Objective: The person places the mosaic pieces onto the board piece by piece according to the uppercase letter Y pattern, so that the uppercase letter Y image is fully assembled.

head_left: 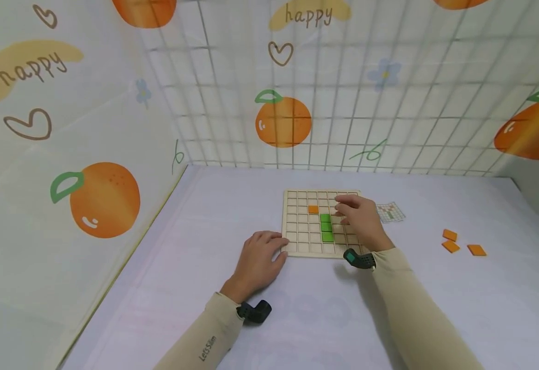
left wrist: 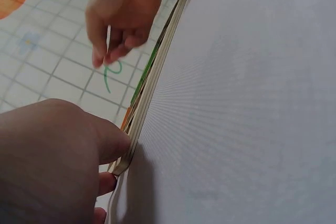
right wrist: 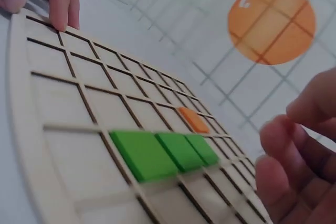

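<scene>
A square wooden grid board [head_left: 301,252] lies on the table. One orange tile [head_left: 313,209] and a column of green tiles [head_left: 327,227] sit in its squares. At the board's near left corner rests my left hand [head_left: 261,259], thumb by the front edge and straight fingers [right wrist: 60,3] touching the left rim. My right hand [head_left: 363,220] hovers over the board's right side. Its thumb and fingers [right wrist: 273,182] come close together at the tips, and no tile shows between them. Part of the board's right side is hidden behind this hand.
Three loose orange tiles [head_left: 449,235] lie on the table to the right. A small card with a printed grid [head_left: 391,211] lies just beyond the right hand. Behind the table stands a wall sheet [head_left: 232,92] printed with oranges and grid lines.
</scene>
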### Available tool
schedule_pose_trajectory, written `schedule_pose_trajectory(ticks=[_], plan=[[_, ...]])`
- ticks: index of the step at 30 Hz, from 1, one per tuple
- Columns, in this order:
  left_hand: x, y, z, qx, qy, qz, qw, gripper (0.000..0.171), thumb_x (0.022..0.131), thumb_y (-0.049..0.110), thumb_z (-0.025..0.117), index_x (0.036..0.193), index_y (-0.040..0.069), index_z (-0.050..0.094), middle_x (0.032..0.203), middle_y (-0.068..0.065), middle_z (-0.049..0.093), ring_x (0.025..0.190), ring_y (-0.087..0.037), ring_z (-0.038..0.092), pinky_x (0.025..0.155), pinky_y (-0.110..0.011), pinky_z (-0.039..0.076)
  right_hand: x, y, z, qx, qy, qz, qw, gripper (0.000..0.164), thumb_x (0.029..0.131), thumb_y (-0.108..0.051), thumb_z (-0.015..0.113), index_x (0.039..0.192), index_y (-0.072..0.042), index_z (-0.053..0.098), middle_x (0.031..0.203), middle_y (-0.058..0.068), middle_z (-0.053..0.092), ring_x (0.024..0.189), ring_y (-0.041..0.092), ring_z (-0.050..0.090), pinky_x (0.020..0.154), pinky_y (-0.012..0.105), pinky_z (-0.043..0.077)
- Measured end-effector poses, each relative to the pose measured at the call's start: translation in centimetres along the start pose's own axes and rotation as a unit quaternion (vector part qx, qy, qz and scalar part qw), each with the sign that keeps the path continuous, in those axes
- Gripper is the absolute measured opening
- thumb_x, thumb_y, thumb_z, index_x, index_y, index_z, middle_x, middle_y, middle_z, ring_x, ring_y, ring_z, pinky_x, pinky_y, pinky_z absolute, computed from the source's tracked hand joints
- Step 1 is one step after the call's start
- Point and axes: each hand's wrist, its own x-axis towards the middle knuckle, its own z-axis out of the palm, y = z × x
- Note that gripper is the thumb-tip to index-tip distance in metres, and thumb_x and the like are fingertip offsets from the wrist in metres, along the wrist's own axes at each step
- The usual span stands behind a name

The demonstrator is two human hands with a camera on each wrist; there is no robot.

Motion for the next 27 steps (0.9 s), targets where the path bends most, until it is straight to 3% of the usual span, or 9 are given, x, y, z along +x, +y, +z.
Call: schedule_pose_trajectory(ticks=[13, 21, 24, 27], plan=[[0.6, 0.3, 0.0, 0.001, 0.003, 0.002, 1.0000, 0.028, 0.098, 0.029, 0.065, 0.124, 0.021, 0.071, 0.132, 0.000, 0.061, 0.127, -0.026, 0.050, 0.104, -0.048, 0.041, -4.2, 0.2, -7.2, -0.100, 0.058, 0.011, 0.993, 0.040, 0.103, -0.027, 0.059, 0.131, 0.001, 0.061, 0.118, 0.020, 0.065, 0.092, 0.018, 0.065, 0.071, 0.022, 0.056], [0.4, 0.2, 0.0, -0.003, 0.002, 0.000, 1.0000, 0.028, 0.097, 0.029, 0.065, 0.123, 0.021, 0.072, 0.131, 0.000, 0.062, 0.126, -0.026, 0.050, 0.104, -0.048, 0.041, -6.9, 1.3, -12.1, -0.141, 0.091, 0.040, 0.985, 0.046, 0.102, -0.033, 0.059, 0.133, 0.001, 0.059, 0.118, 0.022, 0.064, 0.090, 0.014, 0.067, 0.069, 0.022, 0.057], [0.2, 0.1, 0.1, -0.007, 0.002, -0.004, 1.0000, 0.027, 0.097, 0.029, 0.065, 0.122, 0.022, 0.072, 0.131, 0.000, 0.062, 0.126, -0.026, 0.050, 0.104, -0.049, 0.041, -8.3, 2.2, -14.2, -0.153, 0.105, 0.051, 0.981, 0.050, 0.101, -0.036, 0.060, 0.134, 0.002, 0.058, 0.112, 0.015, 0.068, 0.087, 0.010, 0.067, 0.068, 0.021, 0.056], [0.1, 0.1, 0.2, -0.015, 0.005, -0.001, 0.9999, 0.027, 0.097, 0.029, 0.065, 0.122, 0.022, 0.072, 0.131, 0.000, 0.062, 0.126, -0.027, 0.050, 0.104, -0.049, 0.040, -9.8, 3.0, -16.5, -0.138, 0.125, 0.064, 0.980, 0.052, 0.100, -0.035, 0.063, 0.133, 0.005, 0.057, 0.102, -0.001, 0.072, 0.084, 0.005, 0.068, 0.067, 0.019, 0.056]])
